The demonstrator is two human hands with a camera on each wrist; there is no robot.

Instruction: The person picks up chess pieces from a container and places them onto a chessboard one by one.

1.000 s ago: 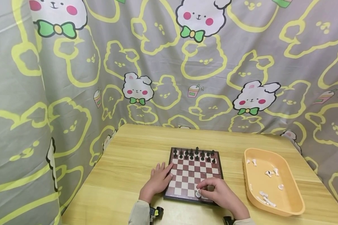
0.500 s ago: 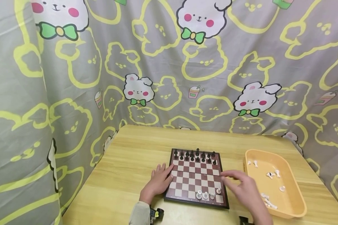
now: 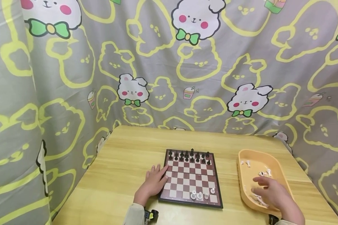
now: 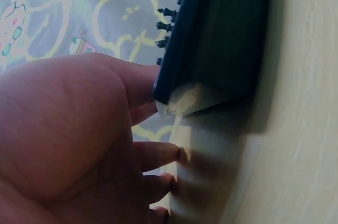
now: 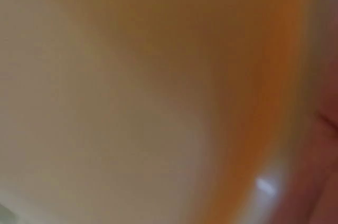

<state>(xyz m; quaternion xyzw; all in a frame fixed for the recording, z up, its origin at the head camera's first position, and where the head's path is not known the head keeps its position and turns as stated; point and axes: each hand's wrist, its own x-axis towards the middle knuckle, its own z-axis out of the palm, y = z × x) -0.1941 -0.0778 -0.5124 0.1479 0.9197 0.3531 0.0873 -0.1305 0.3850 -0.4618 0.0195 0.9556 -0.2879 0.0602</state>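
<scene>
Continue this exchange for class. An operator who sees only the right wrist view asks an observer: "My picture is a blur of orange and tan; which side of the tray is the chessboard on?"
Observer: The chessboard lies to the left of the orange tray.
Operator: Where is the left hand?
Observer: It rests at the chessboard's left edge.
Operator: How many white pieces stand on the chessboard?
Observer: Four, near the right corner of the end closest to the person.
</scene>
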